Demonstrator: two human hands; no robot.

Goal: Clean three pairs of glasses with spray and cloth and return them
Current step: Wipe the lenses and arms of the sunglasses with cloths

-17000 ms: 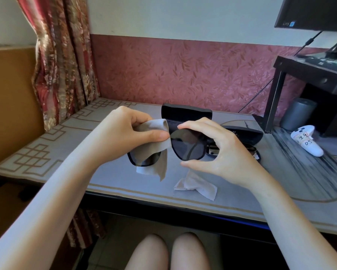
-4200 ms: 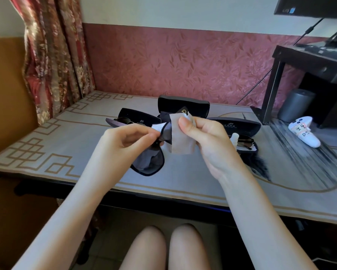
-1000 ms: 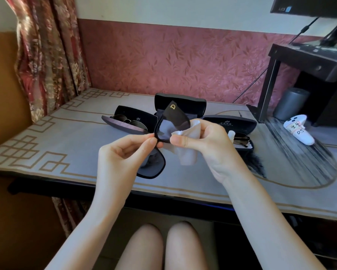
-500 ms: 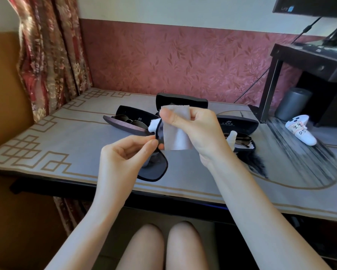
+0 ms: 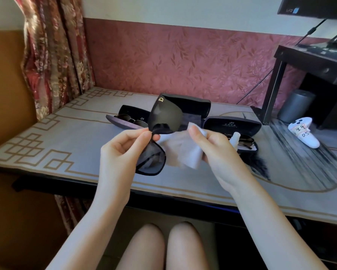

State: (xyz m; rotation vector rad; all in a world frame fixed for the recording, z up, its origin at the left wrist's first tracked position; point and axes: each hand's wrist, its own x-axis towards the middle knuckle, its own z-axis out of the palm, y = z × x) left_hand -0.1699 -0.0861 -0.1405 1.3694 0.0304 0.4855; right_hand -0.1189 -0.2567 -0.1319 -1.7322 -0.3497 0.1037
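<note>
Dark sunglasses (image 5: 159, 133), long axis near upright, are pinched at the bridge by the left hand (image 5: 122, 151); the right hand (image 5: 212, 149), just beside, grips the cloth (image 5: 183, 151).

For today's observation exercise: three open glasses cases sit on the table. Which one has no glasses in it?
The middle, rearmost case: its sunglasses are in hand; the left case and right case hold theirs.

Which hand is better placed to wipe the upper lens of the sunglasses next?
The right hand. It already pinches the cleaning cloth beside the upper lens, while the left hand grips the sunglasses at the bridge and should probably only steady them.
</note>
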